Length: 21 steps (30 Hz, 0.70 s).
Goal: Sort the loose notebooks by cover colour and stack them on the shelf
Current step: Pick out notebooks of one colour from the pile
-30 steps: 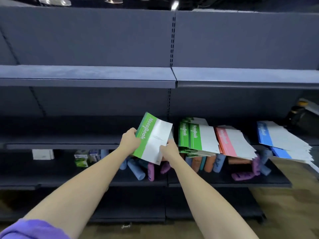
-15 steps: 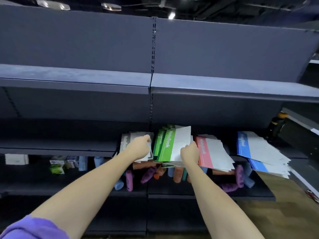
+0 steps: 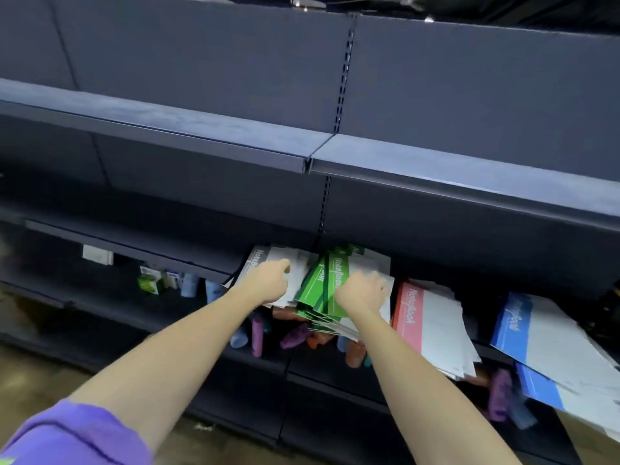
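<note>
Head view: my left hand (image 3: pixel 268 283) grips a grey notebook (image 3: pixel 265 263); my right hand (image 3: pixel 360 292) curls over the green notebooks (image 3: pixel 330 286) just beside it.

Both bare forearms reach forward, well apart; the left hand (image 3: pixel 266 282) and the right hand (image 3: pixel 360 292) show their backs, fingers curled forward and mostly hidden

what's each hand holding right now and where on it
The left hand rests on the near part of the grey notebook; the right hand is on the top green notebook, at its near right part. Whether either actually grips cannot be told.
</note>
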Each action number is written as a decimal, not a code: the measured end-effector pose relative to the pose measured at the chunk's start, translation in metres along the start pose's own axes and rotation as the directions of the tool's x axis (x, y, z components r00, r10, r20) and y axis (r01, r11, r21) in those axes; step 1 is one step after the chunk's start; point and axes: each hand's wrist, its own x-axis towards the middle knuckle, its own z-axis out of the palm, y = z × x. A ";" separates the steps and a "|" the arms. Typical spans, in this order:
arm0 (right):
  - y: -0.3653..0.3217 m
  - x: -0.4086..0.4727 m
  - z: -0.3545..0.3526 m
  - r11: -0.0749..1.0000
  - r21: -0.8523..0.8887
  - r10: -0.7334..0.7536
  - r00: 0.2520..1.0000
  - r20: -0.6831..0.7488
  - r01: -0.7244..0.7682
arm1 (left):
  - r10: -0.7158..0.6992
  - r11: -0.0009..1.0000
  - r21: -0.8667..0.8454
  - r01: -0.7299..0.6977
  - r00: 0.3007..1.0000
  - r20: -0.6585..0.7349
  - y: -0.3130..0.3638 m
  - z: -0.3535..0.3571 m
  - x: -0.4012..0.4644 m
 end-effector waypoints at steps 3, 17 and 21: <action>-0.033 -0.004 0.007 0.966 0.085 -0.241 0.970 -0.031 0.242 | -0.068 0.998 -0.005 0.068 0.997 -0.027 -0.022 -0.012 -0.003; -0.232 -0.074 0.079 0.777 0.320 -0.607 0.780 0.149 0.543 | -0.114 0.960 0.236 0.149 0.981 -0.155 -0.214 -0.078 -0.051; -0.302 -0.097 0.103 0.779 0.277 -0.613 0.775 0.151 0.563 | -0.143 0.950 0.250 0.188 0.972 -0.187 -0.302 -0.094 -0.077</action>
